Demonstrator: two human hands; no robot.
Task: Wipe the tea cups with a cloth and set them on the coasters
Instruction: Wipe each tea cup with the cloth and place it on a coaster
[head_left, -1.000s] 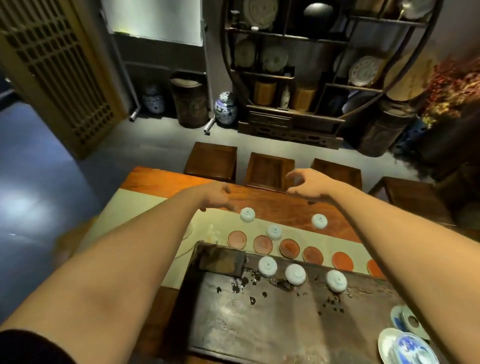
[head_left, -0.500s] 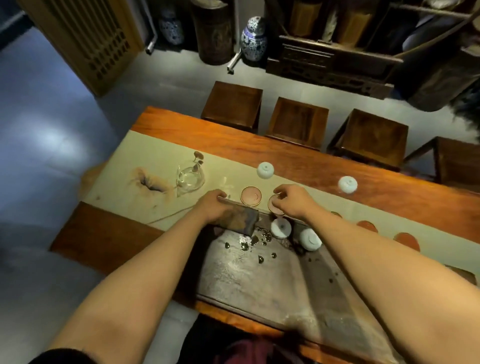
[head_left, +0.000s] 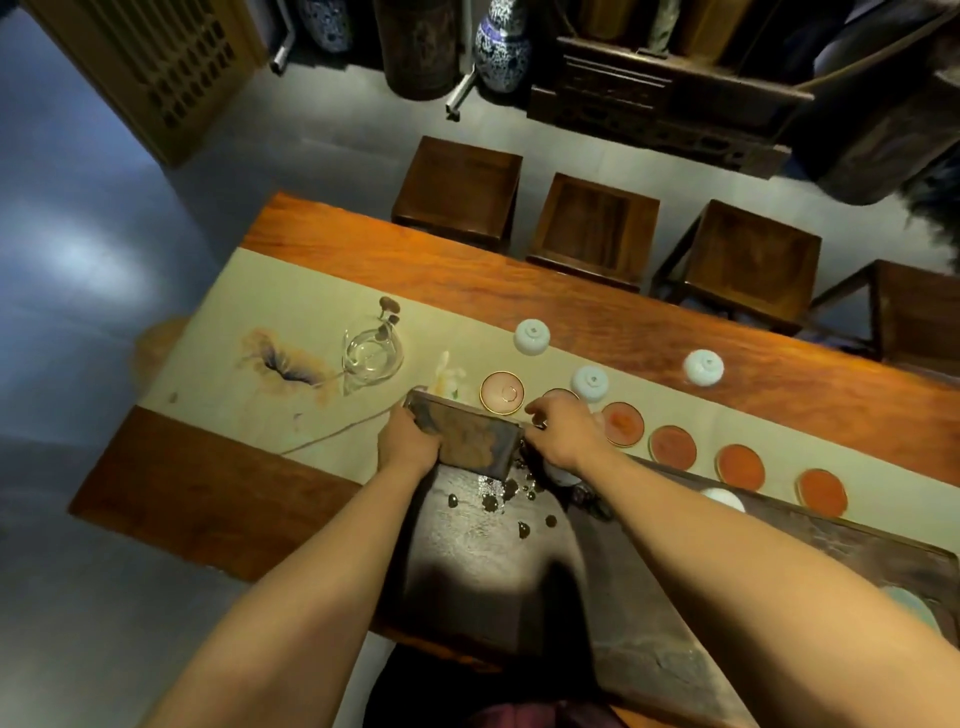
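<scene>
A folded dark brown cloth (head_left: 470, 436) lies on the far left corner of the dark stone tea tray (head_left: 488, 561). My left hand (head_left: 408, 447) grips its left edge, and my right hand (head_left: 563, 434) pinches its right edge. White tea cups stand upside down on the runner and table: one (head_left: 531, 336) at the back, one (head_left: 590, 383) just beyond my right hand, one (head_left: 703, 367) further right. Another cup (head_left: 722, 499) shows on the tray behind my right forearm. A row of round reddish coasters (head_left: 672, 447) runs rightwards from a paler one (head_left: 502, 392).
A glass pitcher (head_left: 371, 353) stands on the cream table runner (head_left: 260, 332) to the left. Dark tea leaf bits (head_left: 498, 501) lie scattered on the tray. Several wooden stools (head_left: 595, 226) line the table's far side. Blue-and-white jars (head_left: 501, 47) and a dark shelf stand on the floor beyond.
Both hands came down from above the table's far side to the cloth, my head tilted down, and they now hold the cloth at its two edges.
</scene>
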